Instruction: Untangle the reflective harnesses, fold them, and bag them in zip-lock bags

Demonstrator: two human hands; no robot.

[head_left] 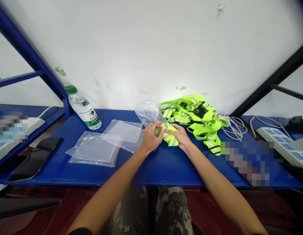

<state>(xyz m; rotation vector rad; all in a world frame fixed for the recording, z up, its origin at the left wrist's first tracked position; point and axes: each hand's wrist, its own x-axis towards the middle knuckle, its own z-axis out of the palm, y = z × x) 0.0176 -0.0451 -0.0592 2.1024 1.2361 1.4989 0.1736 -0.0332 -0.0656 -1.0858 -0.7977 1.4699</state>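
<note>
Between my hands, over the blue table, is a folded bundle of neon-yellow reflective strap (171, 139) with silver-grey stripes. My right hand (182, 136) grips the bundle from the right, thumb lying across it. On the left, my left hand (152, 136) pinches a part of the same strap with bent fingers; the fingertips partly hide it. Just behind my hands lies a crumpled clear plastic bag (148, 112). A loose heap of the same neon-yellow reflective straps (202, 119), with black buckles, sits beyond my right hand.
Clear zip bags (92, 148) lie flat on the blue table (141, 171) at left. Behind them a water bottle (84, 109) leans. A black phone (36, 158) rests far left. White cables (235, 127) and a power strip (283, 145) are at right. A white wall (131, 49) stands behind.
</note>
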